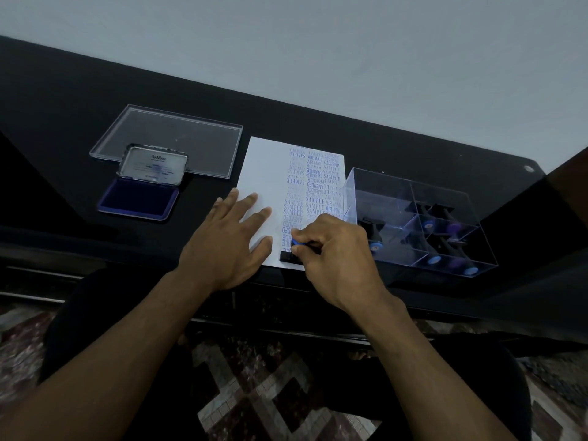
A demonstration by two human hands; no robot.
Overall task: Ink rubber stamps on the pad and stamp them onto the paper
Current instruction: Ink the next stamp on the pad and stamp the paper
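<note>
Bare forearms (413, 354), no sleeves visible; dark clothing, seemingly black, below.

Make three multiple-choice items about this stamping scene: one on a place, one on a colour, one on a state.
1. Where does the ink pad lie?
A. left of the paper
B. on the paper
C. inside the clear organizer box

2. What colour are the stamped words?
A. red
B. blue
C. green

3. What is the right hand doing?
A. lying flat
B. hanging idle
C. gripping a rubber stamp on the paper

Answers:
1 A: the open pad sits left of the sheet.
2 B: the print looks blue.
3 C: its fingers curl round the handle, while the left hand lies flat on the sheet.
</note>
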